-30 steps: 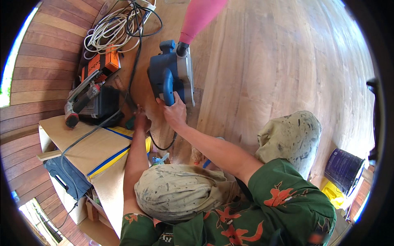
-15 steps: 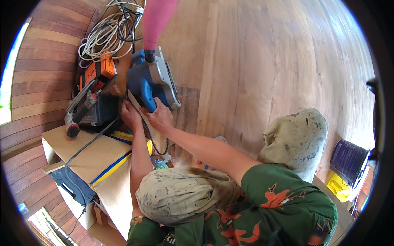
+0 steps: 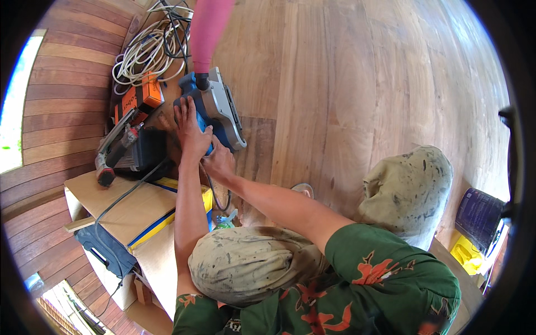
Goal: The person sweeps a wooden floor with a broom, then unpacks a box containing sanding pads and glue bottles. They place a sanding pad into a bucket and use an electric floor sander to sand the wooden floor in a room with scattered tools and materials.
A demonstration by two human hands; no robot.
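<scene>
A blue and grey belt sander (image 3: pixel 223 114) rests on the wooden floor, tilted toward its side with its grey metal edge to the right. A pink dust bag (image 3: pixel 205 36) rises from its black port. My right hand (image 3: pixel 219 163) is closed around the rear end of the sander's blue handle. On the left side of the sander lies my left hand (image 3: pixel 192 133), its fingers stretched forward along the blue body. The undersides of both hands are partly hidden. Close by, a dark power cord (image 3: pixel 222 205) loops below my right hand.
Left of the sander are a black case (image 3: pixel 148 151), a handheld tool (image 3: pixel 109 153), an orange box (image 3: pixel 142 97) and coiled white cable (image 3: pixel 142 53). A cardboard box (image 3: pixel 125 204) stands against the plank wall (image 3: pixel 61 111). A dark bucket (image 3: pixel 477 218) sits far right.
My left hand has moved up from beside the handle onto the sander's body, its fingers now extended. My right hand stays at the handle.
</scene>
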